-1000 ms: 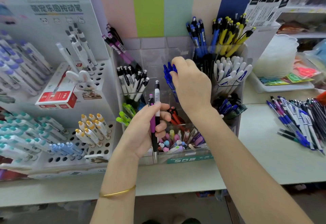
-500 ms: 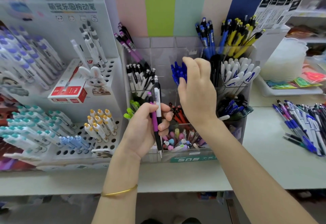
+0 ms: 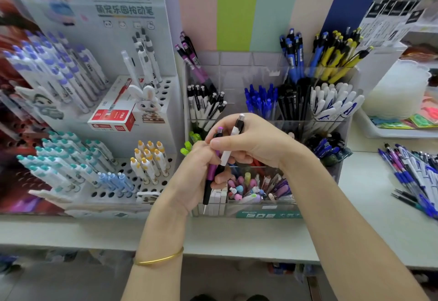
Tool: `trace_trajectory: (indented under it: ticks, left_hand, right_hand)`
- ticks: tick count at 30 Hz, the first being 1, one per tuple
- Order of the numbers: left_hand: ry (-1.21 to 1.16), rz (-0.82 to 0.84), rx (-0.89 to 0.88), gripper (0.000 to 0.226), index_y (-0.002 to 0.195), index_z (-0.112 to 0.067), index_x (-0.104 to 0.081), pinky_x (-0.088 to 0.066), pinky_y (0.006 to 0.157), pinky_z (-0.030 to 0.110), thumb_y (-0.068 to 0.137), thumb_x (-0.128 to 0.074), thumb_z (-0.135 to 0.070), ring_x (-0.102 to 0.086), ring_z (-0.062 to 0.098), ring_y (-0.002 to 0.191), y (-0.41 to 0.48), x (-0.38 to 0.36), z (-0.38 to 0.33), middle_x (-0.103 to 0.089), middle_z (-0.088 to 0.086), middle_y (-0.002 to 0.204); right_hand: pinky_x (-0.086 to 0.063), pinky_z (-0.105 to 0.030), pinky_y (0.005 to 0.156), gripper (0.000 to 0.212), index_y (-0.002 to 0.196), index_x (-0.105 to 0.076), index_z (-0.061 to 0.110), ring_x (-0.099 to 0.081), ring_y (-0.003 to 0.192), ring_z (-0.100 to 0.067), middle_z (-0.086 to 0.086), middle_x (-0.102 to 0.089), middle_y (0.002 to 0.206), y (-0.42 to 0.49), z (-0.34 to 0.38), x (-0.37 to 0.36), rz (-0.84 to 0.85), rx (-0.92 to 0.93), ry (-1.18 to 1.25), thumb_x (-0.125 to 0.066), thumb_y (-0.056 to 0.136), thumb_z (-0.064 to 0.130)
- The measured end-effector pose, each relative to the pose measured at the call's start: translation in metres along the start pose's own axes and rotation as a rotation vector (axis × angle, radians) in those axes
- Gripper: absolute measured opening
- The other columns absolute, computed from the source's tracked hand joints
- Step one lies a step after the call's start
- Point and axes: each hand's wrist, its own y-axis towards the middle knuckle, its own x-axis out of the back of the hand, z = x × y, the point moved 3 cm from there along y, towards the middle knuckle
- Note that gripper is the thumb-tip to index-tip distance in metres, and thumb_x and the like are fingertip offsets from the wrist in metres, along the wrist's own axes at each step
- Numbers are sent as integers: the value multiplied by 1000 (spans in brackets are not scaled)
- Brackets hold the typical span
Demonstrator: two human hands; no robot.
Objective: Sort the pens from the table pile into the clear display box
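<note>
Pens in transit: purple pen [image 3: 211,170] and white pen [image 3: 226,156], upright side by side, tips down, clamped in the curled fingers of the left hand [image 3: 194,177]. Right hand [image 3: 256,142] closed over from above, pinching the white pen at its upper barrel. Hands together and touching, just in front of the clear display box [image 3: 237,73]. Remaining pile [image 3: 412,170] flat on the desk [image 3: 365,196], well to the right of the right hand.

Judged light, stiff and smooth-barrelled, hence prone to slip or roll; not fragile except perhaps at tip and clip. Best taken mid-barrel or at the grip section, one at a time, and lowered tip-down among like pens.

Compared with half a second ago: right hand withdrawn from the blue pens [image 3: 260,99] in the compartment beyond the hands and lowered onto the left; blue pens left standing free; left hand's hold on both pens unchanged.
</note>
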Motion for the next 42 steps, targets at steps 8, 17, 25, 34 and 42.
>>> trace_trajectory:
  ticks: [8, 17, 25, 34, 42]
  left_hand:
    - [115, -206, -178, 19, 84, -12, -40, -40, 53, 28, 95, -51, -3, -53, 17, 61, -6, 8, -14, -59, 2, 67]
    - [79, -412, -271, 19, 104, -19, -49, -55, 88, 38, 92, -60, -9, -63, 24, 108, -5, 19, -31, -60, 6, 109]
    - [46, -381, -260, 16, 105, -16, -55, -55, 79, 33, 94, -55, -5, -67, 19, 100, 2, 21, -43, -64, 9, 109]
    - [86, -379, -223, 16, 109, -14, -56, -56, 81, 34, 97, -51, -6, -68, 19, 100, 4, 25, -49, -67, 8, 111]
    - [49, -390, -204, 16, 108, -14, -56, -55, 77, 31, 97, -49, -5, -68, 18, 98, 5, 28, -43, -65, 10, 113]
  right_hand:
    - [-37, -22, 44, 15, 93, -64, 7, -46, 47, -11, -4, -55, 63, 12, -2, -3, -201, -41, 156, -71, 85, 18]
    - [-40, -25, 45, 20, 80, -52, 18, -49, 45, -13, 0, -55, 60, 24, 43, 23, -736, 354, 142, -71, 84, 18]
    - [-50, -30, 65, 17, 85, -52, 12, -61, 61, -17, 3, -55, 65, 51, 86, 32, -1142, 762, -192, -68, 85, 17]
    - [-41, -23, 68, 20, 89, -55, 12, -54, 79, -17, 0, -57, 83, 97, 75, 25, -847, 322, -567, -72, 85, 23]
    - [-39, -21, 65, 36, 113, -49, 5, -50, 71, -12, 11, -45, 71, 71, 62, 18, -873, 372, -429, -71, 86, 17]
